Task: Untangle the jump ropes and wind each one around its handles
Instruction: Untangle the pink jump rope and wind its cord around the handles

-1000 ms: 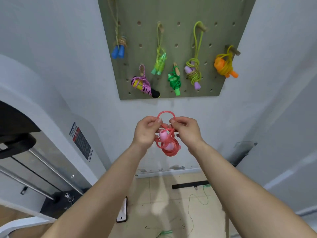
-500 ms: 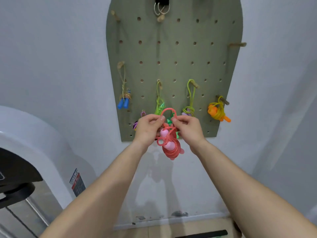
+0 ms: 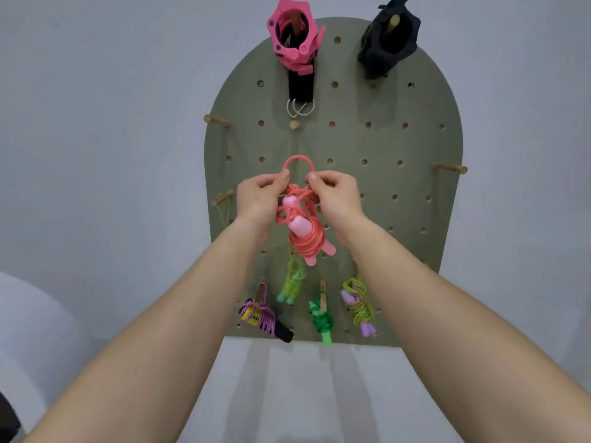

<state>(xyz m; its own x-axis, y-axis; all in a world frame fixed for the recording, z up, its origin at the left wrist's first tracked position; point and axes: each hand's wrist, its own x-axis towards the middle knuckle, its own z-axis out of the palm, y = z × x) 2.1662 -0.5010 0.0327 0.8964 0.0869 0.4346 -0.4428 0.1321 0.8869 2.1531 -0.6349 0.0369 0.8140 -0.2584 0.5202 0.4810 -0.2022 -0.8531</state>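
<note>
A red jump rope (image 3: pixel 305 243) wound around its pink handles hangs between my hands in front of the olive pegboard (image 3: pixel 399 187). My left hand (image 3: pixel 260 195) and my right hand (image 3: pixel 335 195) each pinch one side of its upright loop, which rises above my fingers. A bare wooden peg (image 3: pixel 294 124) sticks out of the board a little above the loop. Below hang wound ropes: a purple one (image 3: pixel 263 316), a light green one (image 3: pixel 292 282), a dark green one (image 3: pixel 321 318) and a yellow-green one with lilac handles (image 3: pixel 359 306).
A pink collar clamp (image 3: pixel 294 36) with a black strap and rings, and a black clamp (image 3: pixel 388 36), sit on pegs at the board's top. More wooden pegs (image 3: pixel 217 120) jut from the board's left and right edges. A white curved machine housing (image 3: pixel 28 330) stands at lower left.
My view and both hands have risen along the pegboard, carrying the wound red rope from below the board to its middle, with the loop now just under a bare peg.
</note>
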